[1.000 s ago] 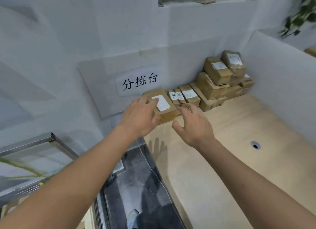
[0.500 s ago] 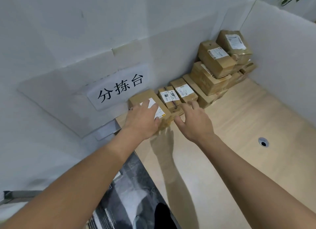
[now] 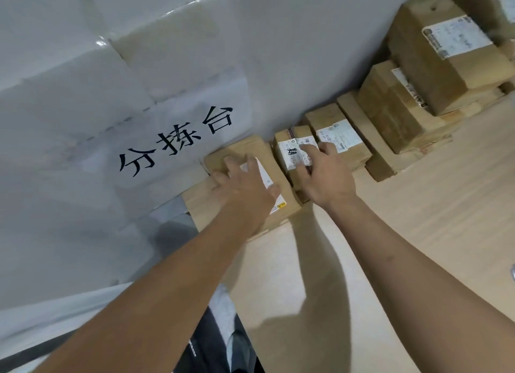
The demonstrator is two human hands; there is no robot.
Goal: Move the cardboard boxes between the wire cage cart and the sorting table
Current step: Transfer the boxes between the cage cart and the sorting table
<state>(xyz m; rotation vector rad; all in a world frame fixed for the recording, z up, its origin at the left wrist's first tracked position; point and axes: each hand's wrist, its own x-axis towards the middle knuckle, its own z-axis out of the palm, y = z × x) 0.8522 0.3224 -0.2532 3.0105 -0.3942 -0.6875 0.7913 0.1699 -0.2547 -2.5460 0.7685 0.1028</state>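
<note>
The left hand [image 3: 245,184] lies flat, fingers spread, on the nearest cardboard box [image 3: 248,147], which sits at eleven o'clock on the desk [image 3: 418,219], below the paper sign [image 3: 178,141]. At its three o'clock, the right hand [image 3: 327,174] rests on the small labelled box [image 3: 289,149], fingers loosely apart and thumb down its near face. Stacked boxes [image 3: 412,74] rise toward two o'clock along the wall [image 3: 278,52].

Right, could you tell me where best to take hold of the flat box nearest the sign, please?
Probably take the flat box by its two long sides near the front end, coming from the table's open front. It lies flat with its far end at the wall and the small box close on its right, so slide it forward first. The left hand lies on top.
</note>
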